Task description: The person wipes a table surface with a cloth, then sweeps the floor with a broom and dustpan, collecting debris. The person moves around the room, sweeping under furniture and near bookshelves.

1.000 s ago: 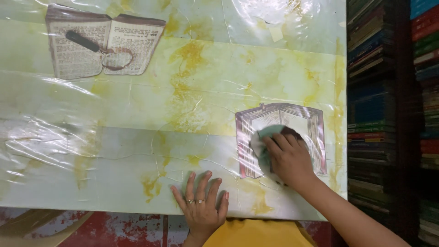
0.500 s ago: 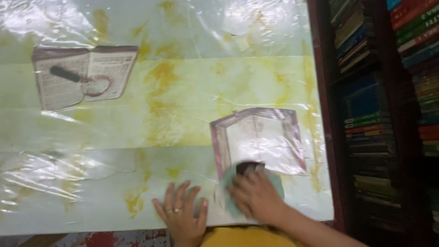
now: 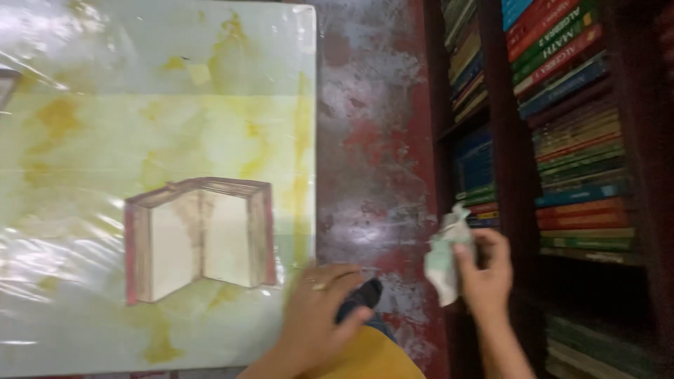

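My right grip (image 3: 484, 270) is clamped on a crumpled pale-green cloth (image 3: 444, 258), fingers pinching it so it hangs off the worktop, above the red-stained floor (image 3: 379, 140) and just short of the bookshelf (image 3: 562, 140) beyond it. My left grip (image 3: 319, 309) lies flat and spread, holding nothing, on the corner of the plastic-covered worktop (image 3: 210, 105), seemingly to steady me. Left of that grip is the printed open book picture (image 3: 200, 238).

A dark bookshelf (image 3: 562, 140) packed with coloured books stands right of a worn red floor (image 3: 379, 140)
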